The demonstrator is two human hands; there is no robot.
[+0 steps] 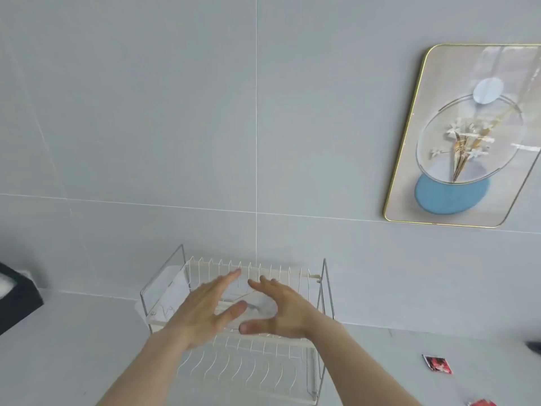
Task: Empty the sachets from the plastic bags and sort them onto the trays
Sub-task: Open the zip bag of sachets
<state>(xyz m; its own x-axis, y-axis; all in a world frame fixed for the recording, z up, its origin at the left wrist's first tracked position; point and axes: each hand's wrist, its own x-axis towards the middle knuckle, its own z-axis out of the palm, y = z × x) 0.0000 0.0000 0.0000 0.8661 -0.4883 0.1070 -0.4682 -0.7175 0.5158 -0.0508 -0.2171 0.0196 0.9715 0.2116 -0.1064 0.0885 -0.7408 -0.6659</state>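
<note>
A white two-tier wire rack point(313, 276) stands against the tiled wall on the counter. On its upper tier lie clear plastic bags point(171, 288). Over that tier my left hand point(202, 306) and my right hand point(281, 309) both hover with fingers spread, close together, with a clear bag point(260, 306) showing between and under them. I cannot tell whether either hand touches it. The lower tier point(251, 367) shows bare wires. A red sachet point(437, 364) lies on the counter to the right, and another red sachet point(481, 402) peeks in at the bottom edge.
A dark box point(16, 300) stands at the left edge of the counter. A gold-framed flower picture point(465, 136) hangs on the grey tiled wall at the right. A dark object point(534, 345) shows at the far right edge.
</note>
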